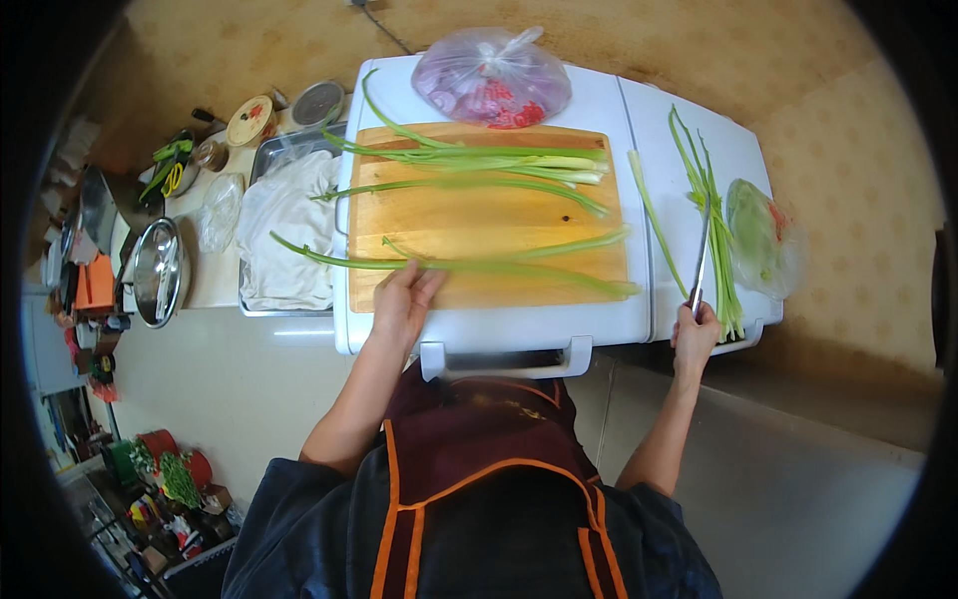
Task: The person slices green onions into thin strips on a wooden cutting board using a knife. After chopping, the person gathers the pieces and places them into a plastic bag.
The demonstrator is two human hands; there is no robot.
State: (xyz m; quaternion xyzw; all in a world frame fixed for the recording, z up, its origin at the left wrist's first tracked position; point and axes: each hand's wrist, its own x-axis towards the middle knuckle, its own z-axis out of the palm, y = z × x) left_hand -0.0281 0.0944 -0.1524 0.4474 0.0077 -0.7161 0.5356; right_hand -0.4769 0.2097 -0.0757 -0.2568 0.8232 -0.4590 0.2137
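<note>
My left hand [407,296] is at the near left of a wooden cutting board [479,217], its fingertips at a long green celery stalk [516,270]; whether it grips the stalk cannot be told. Just behind lies another stalk [576,243]. Farther back a thin stalk [479,183] and a bunch of celery [509,157] lie across the board. My right hand [695,329] holds a knife [702,258] by its handle, blade pointing away, at the right of the white surface. Beside the blade are a celery bunch [720,262] and a single stalk [655,217].
A tied plastic bag of purplish contents [490,78] stands behind the board. Another bag with green contents [760,236] is at the far right. On the left are a metal tray [288,313] with white cloth [288,232], a steel bowl [159,273] and lidded containers [251,121].
</note>
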